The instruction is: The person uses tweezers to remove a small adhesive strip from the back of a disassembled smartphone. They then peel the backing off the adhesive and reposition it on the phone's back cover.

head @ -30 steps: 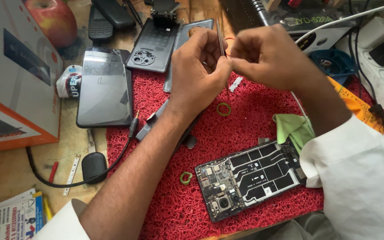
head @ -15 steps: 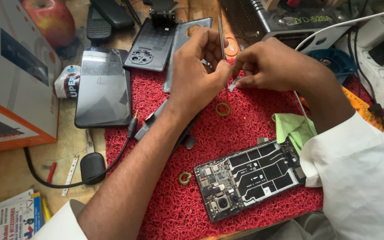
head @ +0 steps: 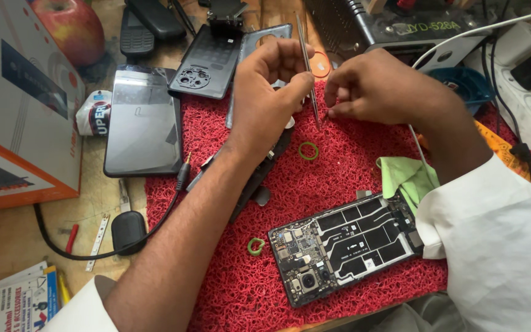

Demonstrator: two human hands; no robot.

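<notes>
**Tweezers pinched above the red mat**

Our left hand [head: 265, 98] pinches a pair of tweezers [head: 308, 67] between thumb and forefinger, the tips pointing down at the red mat [head: 339, 178]; our right hand [head: 376, 86] sits just right of those tips, its fingers curled narrow and pinched together, though we cannot tell whether anything lies between them; both hands hover over the mat's far edge. Just below the tweezer tips a green ring [head: 308, 150] lies on the mat; a second green ring [head: 255, 246] lies nearer us, towards the mat's left side; right of that ring, at the mat's near edge, rests an opened phone [head: 345, 246] with its boards bare; a green cloth [head: 407, 178] lies touching its right end, by our white sleeve [head: 493, 246]. Left of the mat, on the wooden bench, a dark phone [head: 142, 120] lies screen up; beyond it a back cover [head: 207, 61] with a round camera cluster; further left stands a cardboard box [head: 13, 110], with a red apple [head: 69, 27] behind it.
</notes>
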